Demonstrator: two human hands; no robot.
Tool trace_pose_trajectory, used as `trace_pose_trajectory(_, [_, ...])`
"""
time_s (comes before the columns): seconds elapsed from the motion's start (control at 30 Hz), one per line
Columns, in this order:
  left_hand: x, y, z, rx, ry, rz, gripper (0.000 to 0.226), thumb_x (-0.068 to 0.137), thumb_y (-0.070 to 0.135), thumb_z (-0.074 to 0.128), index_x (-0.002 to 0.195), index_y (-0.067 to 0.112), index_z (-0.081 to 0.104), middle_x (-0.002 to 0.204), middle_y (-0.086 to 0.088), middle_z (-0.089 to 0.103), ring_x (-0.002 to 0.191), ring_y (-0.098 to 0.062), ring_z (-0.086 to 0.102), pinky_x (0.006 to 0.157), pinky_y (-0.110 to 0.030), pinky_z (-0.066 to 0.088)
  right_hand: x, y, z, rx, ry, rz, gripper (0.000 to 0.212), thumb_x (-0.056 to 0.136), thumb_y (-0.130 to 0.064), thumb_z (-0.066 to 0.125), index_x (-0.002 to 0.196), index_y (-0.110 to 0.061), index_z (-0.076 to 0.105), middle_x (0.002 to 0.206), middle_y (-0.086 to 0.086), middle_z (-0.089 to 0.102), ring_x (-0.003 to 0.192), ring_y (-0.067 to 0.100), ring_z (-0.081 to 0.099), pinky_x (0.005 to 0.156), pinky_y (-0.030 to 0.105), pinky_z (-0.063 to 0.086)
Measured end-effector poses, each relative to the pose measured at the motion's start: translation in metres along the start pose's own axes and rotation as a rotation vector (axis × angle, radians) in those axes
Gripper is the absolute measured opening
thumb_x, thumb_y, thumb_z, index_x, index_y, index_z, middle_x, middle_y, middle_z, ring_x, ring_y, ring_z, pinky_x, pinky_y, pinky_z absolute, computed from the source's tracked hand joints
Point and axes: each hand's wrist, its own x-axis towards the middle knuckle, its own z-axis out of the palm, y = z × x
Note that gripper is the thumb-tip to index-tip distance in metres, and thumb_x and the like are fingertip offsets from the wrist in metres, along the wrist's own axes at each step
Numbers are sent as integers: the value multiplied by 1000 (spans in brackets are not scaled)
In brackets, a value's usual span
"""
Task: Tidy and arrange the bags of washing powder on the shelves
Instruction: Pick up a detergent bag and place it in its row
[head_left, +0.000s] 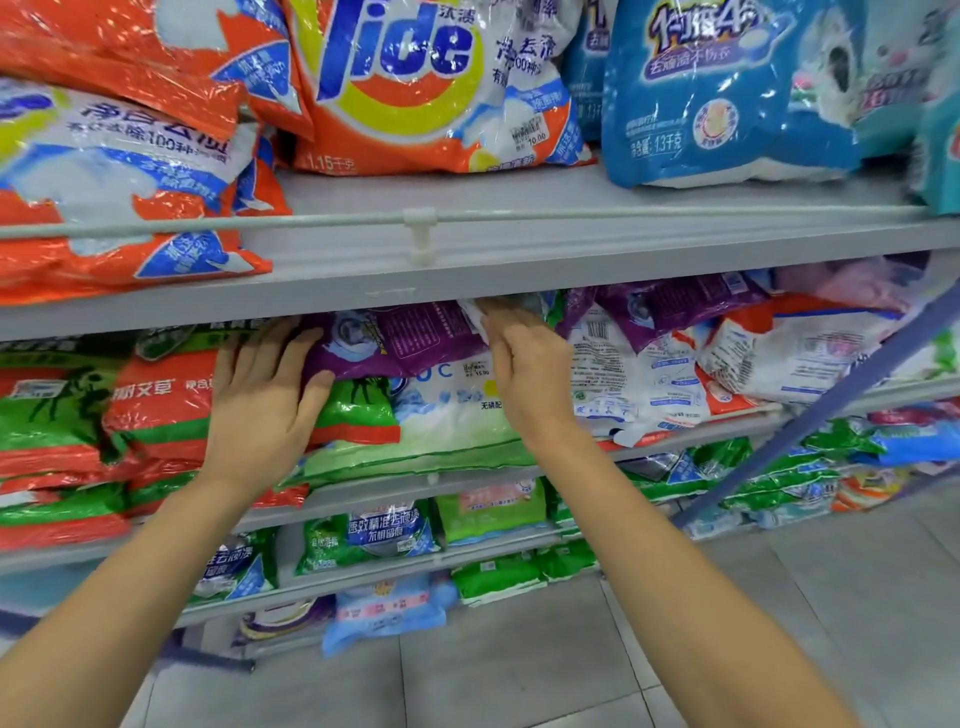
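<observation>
Shelving (467, 270) holds one purple bag (395, 340) between two hands, left (262, 400) and right (530, 374), fingers spread flat.

Shelf edge (467, 280) hides purple bag's (395, 338) top.

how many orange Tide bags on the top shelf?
3 visible: one orange bag at center with the full logo, one at front left hanging over the shelf edge, one lying on top of it. More may be hidden behind.
</observation>
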Motion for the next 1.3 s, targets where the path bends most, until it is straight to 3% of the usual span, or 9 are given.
trace_pose_trajectory(0.17, [2,2,-4,-112,-24,-37,63,90,47,29,130,2,51,131,-21,53,126,-36,44,111,-48,19,-35,-21,-29,57,38,-14,20,90,0,55,105,5,67,100,16,71,95,25,68,86,34,53])
trace_pose_trajectory(0.37, [6,29,-14,-233,48,-11,58,81,33,56,129,1,50,117,-24,59,111,-41,51,102,-50,35,-34,-36,-71,85,75,52,21,90,1,53,104,2,68,94,4,69,88,3,60,78,15,49])
trace_pose_trajectory(0.5, [10,65,-13,-454,-13,106,69,82,28,71,139,4,40,133,-21,49,124,-36,42,101,-45,37,-24,-49,-104,57,35,68,21,91,-3,51,101,1,69,89,-6,63,82,-3,54,71,3,41])
trace_pose_trajectory(0.63, [18,83,-11,-508,-88,118,76,79,44,71,141,11,41,138,-15,49,127,-31,43,99,-43,40,-21,-62,-137,79,23,142,23,91,-11,50,100,-2,70,84,-20,61,77,-9,56,67,6,43])
trace_pose_trajectory(0.73, [16,101,-12,-633,-170,189,51,78,51,66,97,4,64,87,-15,64,78,-27,56,70,-37,43,-26,-61,-163,86,42,241,17,92,-11,53,94,-14,69,68,-28,56,66,-8,53,61,8,38])
trace_pose_trajectory(0.83, [12,124,-19,-759,-211,295,44,83,37,68,69,-3,54,57,-14,46,56,-19,37,57,-35,31,-39,-55,-194,59,89,328,19,92,-15,53,80,-26,61,60,-10,57,57,3,44,54,23,36])
trace_pose_trajectory(0.97, [19,158,-52,-846,-214,502,47,81,44,67,57,9,48,51,-6,39,51,-17,31,52,-35,26,-65,-38,-250,-122,144,418,24,91,-22,54,78,-6,64,71,25,60,63,34,50,61,41,43])
trace_pose_trajectory(1.17, [36,226,-108,-788,-237,757,46,76,51,69,56,11,57,48,-9,47,49,-31,41,50,-37,33,-97,-19,-312,-165,262,571,28,91,-27,51,65,-18,55,56,-8,41,58,7,34,52,41,39])
trace_pose_trajectory(1.3, [39,268,-120,-894,-264,798,39,80,32,73,61,-1,61,50,-14,47,48,-23,38,51,-32,26,-108,-10,-335,-84,349,654,30,95,-18,51,65,-22,59,62,6,49,62,19,42,59,53,44])
